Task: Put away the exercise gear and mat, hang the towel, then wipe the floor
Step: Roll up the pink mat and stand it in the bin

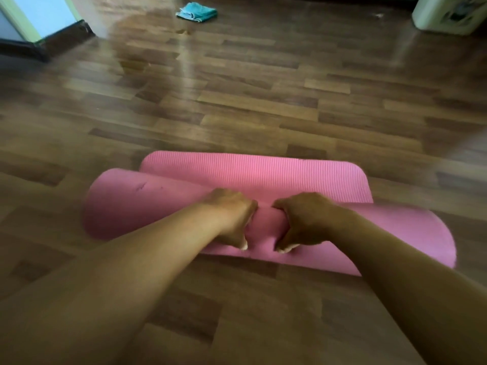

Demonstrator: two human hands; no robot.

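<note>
A pink exercise mat (pixel 253 177) lies on the wooden floor, mostly rolled into a thick roll, with a short flat stretch still showing beyond it. My left hand (pixel 232 219) and my right hand (pixel 300 222) sit side by side on the middle of the roll. Both grip it, fingers curled over the far side and thumbs pressed into the near side. A crumpled teal towel (pixel 197 12) lies on the floor far ahead.
Wet-looking patches (pixel 137 61) shine on the wooden floor between the mat and the towel. A pale green container (pixel 448 14) stands at the top right. A dark skirting board and a green door frame (pixel 31 30) are at the top left.
</note>
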